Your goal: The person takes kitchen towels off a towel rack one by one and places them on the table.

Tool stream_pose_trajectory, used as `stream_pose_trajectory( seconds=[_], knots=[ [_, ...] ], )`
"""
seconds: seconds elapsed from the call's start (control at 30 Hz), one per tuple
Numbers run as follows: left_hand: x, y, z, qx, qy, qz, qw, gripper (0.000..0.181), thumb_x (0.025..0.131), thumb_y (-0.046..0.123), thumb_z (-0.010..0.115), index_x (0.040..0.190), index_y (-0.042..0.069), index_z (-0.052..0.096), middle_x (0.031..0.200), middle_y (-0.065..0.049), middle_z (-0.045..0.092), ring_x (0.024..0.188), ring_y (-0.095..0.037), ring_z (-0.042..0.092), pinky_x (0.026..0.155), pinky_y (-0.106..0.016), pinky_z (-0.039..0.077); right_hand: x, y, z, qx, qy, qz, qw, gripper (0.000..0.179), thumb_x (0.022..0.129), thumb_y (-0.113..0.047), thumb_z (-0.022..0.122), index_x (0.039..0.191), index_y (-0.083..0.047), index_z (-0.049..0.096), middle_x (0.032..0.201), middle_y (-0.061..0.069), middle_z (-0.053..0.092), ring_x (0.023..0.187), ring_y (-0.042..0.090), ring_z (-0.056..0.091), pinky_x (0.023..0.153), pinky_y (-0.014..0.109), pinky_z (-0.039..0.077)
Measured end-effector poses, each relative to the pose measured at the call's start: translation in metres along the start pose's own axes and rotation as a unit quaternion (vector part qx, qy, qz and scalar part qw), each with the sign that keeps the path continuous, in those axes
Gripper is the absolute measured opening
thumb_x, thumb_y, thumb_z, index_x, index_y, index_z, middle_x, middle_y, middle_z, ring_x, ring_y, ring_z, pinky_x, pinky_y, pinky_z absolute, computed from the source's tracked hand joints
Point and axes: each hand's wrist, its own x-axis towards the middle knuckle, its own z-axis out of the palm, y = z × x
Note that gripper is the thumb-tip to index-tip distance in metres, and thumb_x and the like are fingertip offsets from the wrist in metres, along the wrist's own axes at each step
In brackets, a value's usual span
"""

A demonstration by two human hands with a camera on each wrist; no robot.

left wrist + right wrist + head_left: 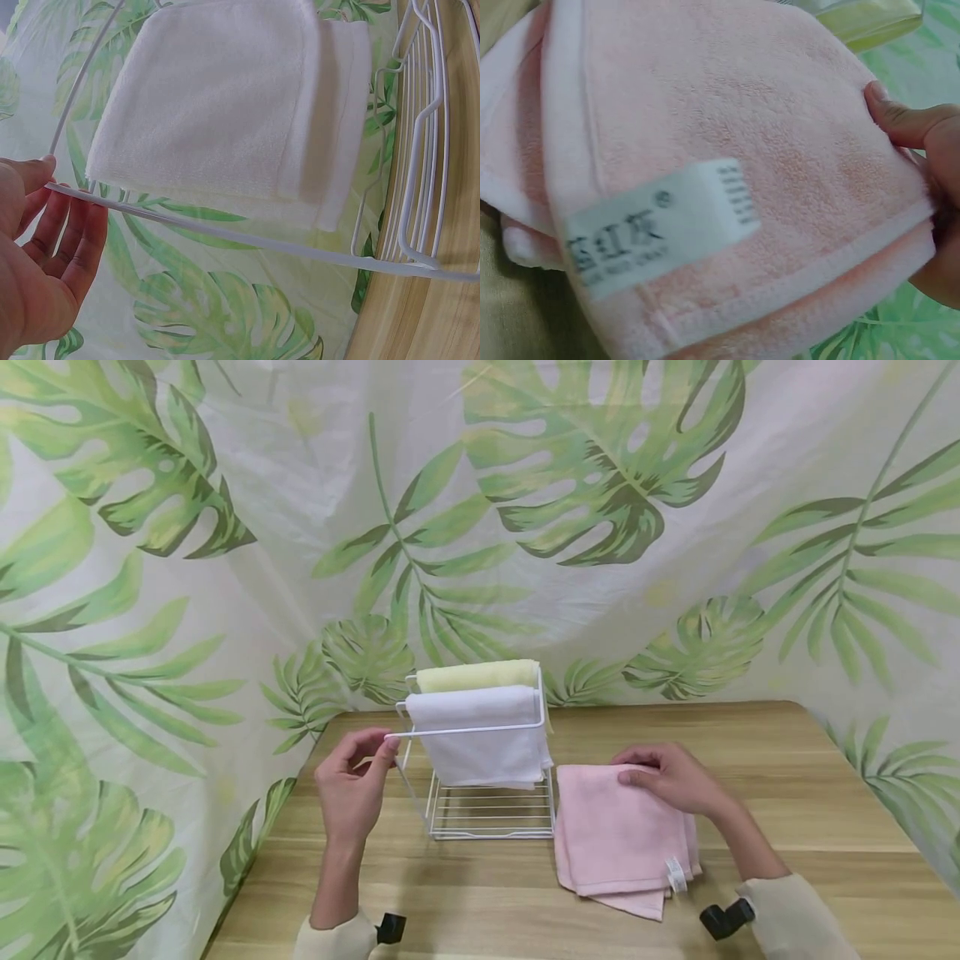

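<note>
My left hand (pixel 354 785) pinches the front left corner of a white wire rack (pixel 491 837), thumb and fingers on its top rail. In the left wrist view the thumb (pixel 34 174) presses that rail from one side, the fingers from the other. A white towel (pixel 476 735) hangs folded over a bar of the rack, and a yellow towel (pixel 476 676) hangs over the bar behind it. To the right of the rack, my right hand (pixel 667 777) grips the top edge of a folded pink towel (pixel 618 831), which hangs down with a printed label (pixel 664 225) near its lower corner.
The rack stands on a wood-grain table (pixel 765 793), its wire base low at the front. Behind and beside the table hangs a leaf-patterned sheet (pixel 585 610). Small black devices (pixel 726 918) sit at both sleeves.
</note>
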Motion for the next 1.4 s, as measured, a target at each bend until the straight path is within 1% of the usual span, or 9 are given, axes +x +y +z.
stream_pose_trajectory(
  seconds=[0.27, 0.53, 0.6, 0.77, 0.97, 1.1, 1.23, 1.33, 1.4],
  knots=[
    [0.000, -0.001, 0.000, -0.002, 0.001, 0.000, 1.0000, 0.013, 0.094, -0.003, 0.080, 0.105, -0.009, 0.075, 0.088, 0.012, 0.075, 0.075, -0.002, 0.073, 0.067, -0.018, 0.066, 0.017, 0.031, 0.018, -0.048, 0.044, -0.006, 0.9979, 0.014, 0.100, -0.016, 0.077, 0.113, -0.012, 0.082, 0.112, 0.007, 0.082, 0.103, 0.021, 0.077, 0.088, 0.023, 0.063],
    [-0.003, -0.002, 0.001, 0.003, -0.001, -0.008, 1.0000, 0.012, 0.093, -0.002, 0.081, 0.103, -0.007, 0.076, 0.086, 0.011, 0.074, 0.072, -0.008, 0.073, 0.066, -0.016, 0.065, 0.025, 0.056, 0.038, -0.061, 0.072, 0.010, 0.9955, 0.013, 0.098, -0.012, 0.079, 0.111, -0.011, 0.082, 0.112, 0.008, 0.082, 0.108, 0.031, 0.077, 0.092, 0.031, 0.064],
    [-0.003, -0.001, 0.001, 0.003, -0.001, -0.006, 1.0000, 0.012, 0.093, -0.003, 0.081, 0.103, -0.007, 0.076, 0.086, 0.011, 0.074, 0.072, -0.007, 0.073, 0.066, -0.016, 0.065, 0.026, 0.061, 0.042, -0.063, 0.073, 0.013, 0.9953, 0.012, 0.098, -0.012, 0.078, 0.110, -0.010, 0.082, 0.111, 0.009, 0.082, 0.108, 0.032, 0.077, 0.094, 0.033, 0.064],
    [-0.003, -0.002, 0.001, 0.005, -0.003, -0.007, 1.0000, 0.012, 0.093, -0.003, 0.080, 0.104, -0.008, 0.076, 0.086, 0.011, 0.073, 0.072, -0.002, 0.071, 0.065, -0.017, 0.065, 0.030, 0.073, 0.047, -0.050, 0.069, 0.027, 0.9960, 0.010, 0.097, -0.009, 0.078, 0.107, -0.007, 0.082, 0.108, 0.011, 0.082, 0.106, 0.032, 0.077, 0.090, 0.031, 0.063],
    [-0.003, -0.002, 0.001, 0.010, -0.005, -0.002, 0.9999, 0.012, 0.094, -0.002, 0.081, 0.104, -0.006, 0.076, 0.086, 0.011, 0.073, 0.073, -0.004, 0.072, 0.066, -0.016, 0.065, 0.035, 0.088, 0.052, -0.045, 0.063, 0.039, 0.9962, 0.009, 0.097, -0.008, 0.078, 0.105, -0.007, 0.082, 0.107, 0.012, 0.082, 0.106, 0.030, 0.077, 0.088, 0.027, 0.063],
    [-0.002, -0.002, 0.000, 0.013, -0.004, -0.004, 0.9999, 0.013, 0.094, -0.001, 0.081, 0.104, -0.007, 0.076, 0.086, 0.011, 0.073, 0.073, -0.005, 0.073, 0.066, -0.016, 0.065, 0.036, 0.092, 0.054, -0.052, 0.065, 0.043, 0.9956, 0.009, 0.097, -0.009, 0.078, 0.105, -0.008, 0.082, 0.106, 0.011, 0.082, 0.106, 0.030, 0.077, 0.088, 0.030, 0.063],
    [0.000, -0.001, -0.001, 0.017, -0.003, -0.009, 0.9998, 0.014, 0.094, 0.000, 0.081, 0.105, -0.008, 0.076, 0.087, 0.012, 0.074, 0.074, -0.010, 0.074, 0.067, -0.017, 0.066, 0.037, 0.092, 0.055, -0.056, 0.068, 0.048, 0.9950, 0.009, 0.098, -0.010, 0.078, 0.105, -0.009, 0.083, 0.107, 0.010, 0.082, 0.109, 0.033, 0.077, 0.092, 0.037, 0.064],
    [0.001, -0.001, -0.001, 0.018, -0.001, -0.014, 0.9997, 0.014, 0.094, 0.000, 0.081, 0.105, -0.007, 0.076, 0.087, 0.012, 0.074, 0.075, -0.009, 0.074, 0.067, -0.018, 0.066, 0.039, 0.090, 0.055, -0.057, 0.068, 0.048, 0.9949, 0.008, 0.098, -0.011, 0.079, 0.105, -0.009, 0.083, 0.107, 0.011, 0.082, 0.111, 0.034, 0.076, 0.093, 0.042, 0.064],
    [0.001, 0.000, -0.001, 0.018, -0.001, -0.015, 0.9997, 0.014, 0.094, 0.000, 0.081, 0.105, -0.007, 0.076, 0.087, 0.012, 0.074, 0.075, -0.007, 0.073, 0.068, -0.019, 0.066, 0.039, 0.088, 0.054, -0.055, 0.066, 0.048, 0.9952, 0.009, 0.098, -0.011, 0.078, 0.105, -0.009, 0.082, 0.108, 0.011, 0.082, 0.111, 0.034, 0.076, 0.093, 0.041, 0.064]
  ],
)
